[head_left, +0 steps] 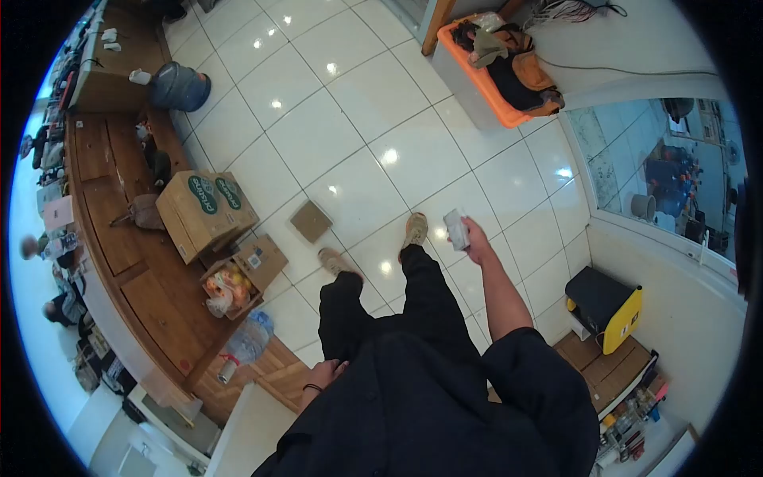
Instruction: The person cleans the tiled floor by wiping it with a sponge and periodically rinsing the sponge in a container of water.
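Note:
My right hand (478,241) is stretched out over the tiled floor, its fingers wrapped round a flat, pale grey rectangular object (455,230). I cannot make out what kind of object it is. Low by my left thigh hangs my left hand (324,373), a dark band at its wrist. Dark clothing hides part of its fingers, so its grip does not show clearly. A small square brown cardboard piece (310,222) lies on the floor ahead of my shoes.
Stacked cartons (205,215) and an open fruit box (229,289) stand left, beside a wooden counter (119,222). Water jugs stand at the far left (181,86) and near left (248,338). An orange-rimmed bin (485,87) holds bags. A black-and-yellow case (606,306) sits right.

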### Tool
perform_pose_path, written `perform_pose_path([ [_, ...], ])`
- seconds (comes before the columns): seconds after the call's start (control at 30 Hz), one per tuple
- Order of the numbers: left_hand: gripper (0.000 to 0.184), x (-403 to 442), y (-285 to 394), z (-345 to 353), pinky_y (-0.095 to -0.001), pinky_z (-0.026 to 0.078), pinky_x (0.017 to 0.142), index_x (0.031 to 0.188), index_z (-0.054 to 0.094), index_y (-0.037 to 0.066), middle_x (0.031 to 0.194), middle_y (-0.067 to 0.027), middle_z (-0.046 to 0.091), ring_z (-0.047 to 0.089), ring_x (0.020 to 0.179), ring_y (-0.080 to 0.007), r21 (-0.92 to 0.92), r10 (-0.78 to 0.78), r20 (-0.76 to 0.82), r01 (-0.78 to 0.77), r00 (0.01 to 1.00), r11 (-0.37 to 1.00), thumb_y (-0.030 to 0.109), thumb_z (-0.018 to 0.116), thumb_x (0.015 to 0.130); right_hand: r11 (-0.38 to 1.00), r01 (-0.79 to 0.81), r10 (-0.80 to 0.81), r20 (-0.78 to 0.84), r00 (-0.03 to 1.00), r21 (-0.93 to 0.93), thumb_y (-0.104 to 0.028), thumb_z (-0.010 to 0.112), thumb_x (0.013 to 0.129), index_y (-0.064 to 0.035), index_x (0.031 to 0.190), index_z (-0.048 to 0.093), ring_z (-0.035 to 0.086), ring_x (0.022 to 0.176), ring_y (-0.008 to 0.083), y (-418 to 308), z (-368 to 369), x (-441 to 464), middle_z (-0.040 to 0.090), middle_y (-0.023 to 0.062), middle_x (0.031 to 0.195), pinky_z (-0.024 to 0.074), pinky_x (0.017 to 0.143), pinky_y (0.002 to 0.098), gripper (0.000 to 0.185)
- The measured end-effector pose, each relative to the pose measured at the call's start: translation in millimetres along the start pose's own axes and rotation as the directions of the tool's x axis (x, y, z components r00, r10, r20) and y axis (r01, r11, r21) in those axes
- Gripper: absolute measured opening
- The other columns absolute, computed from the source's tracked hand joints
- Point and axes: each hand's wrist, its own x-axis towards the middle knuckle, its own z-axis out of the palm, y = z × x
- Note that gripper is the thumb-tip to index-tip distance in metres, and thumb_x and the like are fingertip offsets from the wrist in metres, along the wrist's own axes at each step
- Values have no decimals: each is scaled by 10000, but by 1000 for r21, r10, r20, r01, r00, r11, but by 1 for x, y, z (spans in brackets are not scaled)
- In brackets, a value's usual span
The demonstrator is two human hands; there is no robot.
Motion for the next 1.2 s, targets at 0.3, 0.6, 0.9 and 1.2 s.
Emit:
perform_pose_path([
  [0.3, 402, -6, 16, 38, -388, 481, 865, 1067, 669, 35, 1020, -173, 677, 630, 978, -311, -177, 95, 225, -56, 970, 983, 393, 533, 946, 998, 33, -40, -115, 993, -60, -398, 471, 922, -102, 1316, 481, 627, 854, 260, -53, -39, 39, 612, 101, 1043, 486, 771, 422, 493],
  [0.6, 243, 132, -35, -35, -317, 464, 845, 992, 630, 44, 906, -66, 651, 601, 869, -167, -756, -270, -154, 62, 951, 651, 280, 595, 944, 633, 161, -373, -117, 920, -757, -404, 604, 897, -93, 1370, 456, 614, 1037, 329, -50, -87, 253, 595, 238, 1158, 485, 876, 438, 585],
  [0.9, 351, 446, 38, -181, -316, 466, 850, 1272, 479, 17, 941, -67, 623, 588, 887, -148, -473, -27, -768, -539, 640, 697, 82, 561, 937, 300, -171, -698, -338, 631, -938, -422, 563, 913, -140, 1384, 435, 552, 1141, 412, -36, -175, 547, 545, 216, 1212, 457, 944, 501, 564],
  [1.2, 546, 541, 67, -220, -357, 469, 893, 1398, 402, 13, 967, -99, 640, 609, 915, -192, -146, 118, -736, -326, 666, 934, 50, 603, 892, 377, -137, -916, -391, 88, -916, -285, 403, 999, -83, 1452, 368, 363, 1346, 395, -4, -127, 719, 324, 239, 1493, 327, 1052, 529, 497],
])
